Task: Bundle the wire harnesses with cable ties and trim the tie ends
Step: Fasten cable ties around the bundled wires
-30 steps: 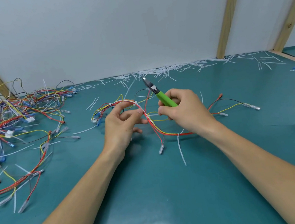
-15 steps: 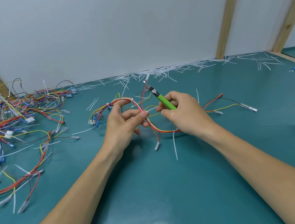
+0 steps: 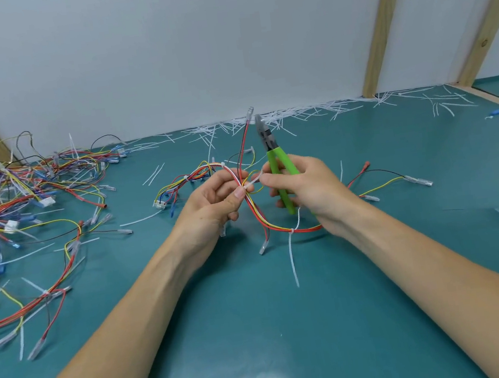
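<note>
We note the wire harness (image 3: 258,216) now lifted off the table (image 3: 264,347). Left hand (image 3: 212,205) pinches the bundle; right hand (image 3: 306,192), clamped on the green cutters (image 3: 279,168), has begun pulling a cable tie (image 3: 253,182) tight. Trimming remains.

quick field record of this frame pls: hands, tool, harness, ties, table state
left hand: pinches the wire harness at a tie
right hand: grips the green-handled cutters, tips up; fingertips on the cable tie tail between the hands
untrimmed tie: long tail hangs from the harness, lower down
finished pile: tangled harnesses, far left
offcuts: white tie ends strewn along the back wall
table: teal mat
</note>
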